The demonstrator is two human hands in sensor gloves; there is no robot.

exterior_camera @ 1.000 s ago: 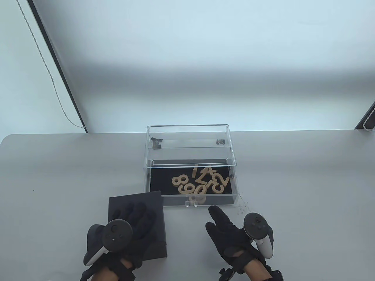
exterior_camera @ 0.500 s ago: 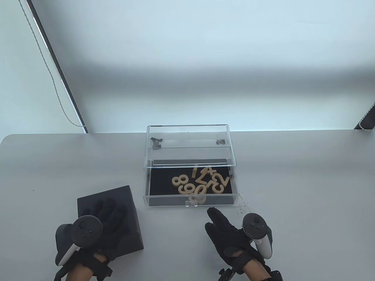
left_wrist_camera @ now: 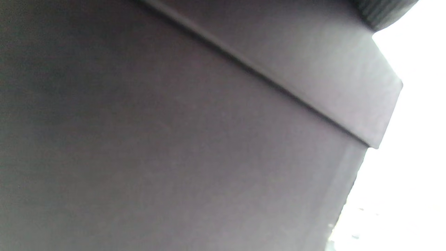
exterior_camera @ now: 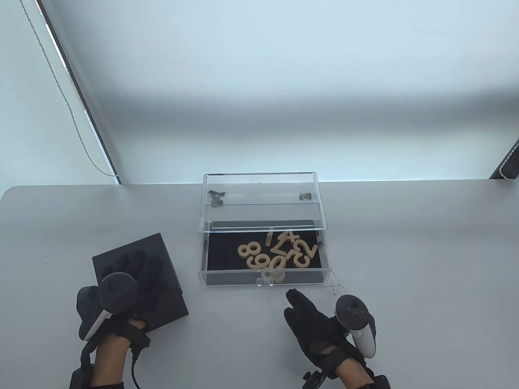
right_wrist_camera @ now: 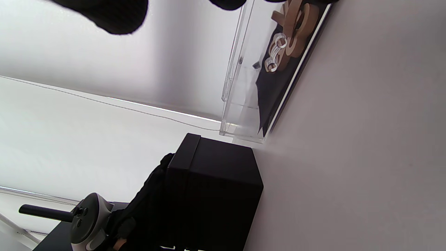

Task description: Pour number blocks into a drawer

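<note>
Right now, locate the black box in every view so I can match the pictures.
Table view: black box lies lower left on the table, under the left hand.
Left wrist view: black box fills nearly the whole picture, lid edge running diagonally.
Right wrist view: black box sits bottom centre.
Shared landmark: the clear drawer, seen in the table and right wrist views only.

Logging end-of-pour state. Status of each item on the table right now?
drawer: pulled open from the clear case
number blocks: heaped inside the drawer, on its black liner
black box: on the table left of the drawer, under the left hand
left hand: rests on top of the black box
right hand: holds nothing, fingers extended toward the drawer front
</note>
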